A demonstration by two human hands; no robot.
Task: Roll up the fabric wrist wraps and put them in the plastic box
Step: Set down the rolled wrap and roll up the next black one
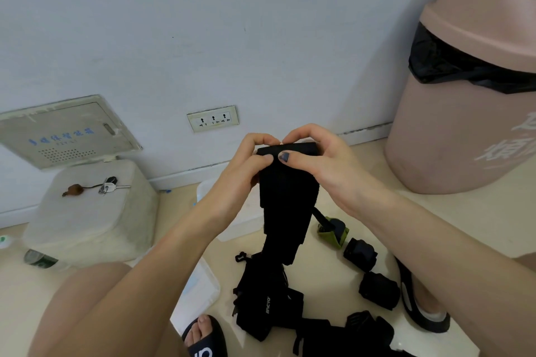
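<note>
A long black fabric wrist wrap point(285, 206) hangs in the air in front of me. My left hand point(246, 165) and my right hand point(316, 159) both pinch its top end, thumbs on the near side and fingers curled over the top edge. Its loose tail hangs down to the floor. Behind my hands, the clear plastic box point(232, 226) sits on the floor, mostly hidden by my left forearm. Two rolled black wraps point(359, 253) point(378, 290) and a green-edged roll point(333, 230) lie on the floor to the right. More unrolled black wraps point(266, 307) lie in a heap below.
A large pink bin point(464, 95) with a black liner stands at the right. A white plastic stool point(92, 211) with keys on it stands at the left by the wall. A clear lid point(200, 290) lies by my left knee. My feet wear black slippers.
</note>
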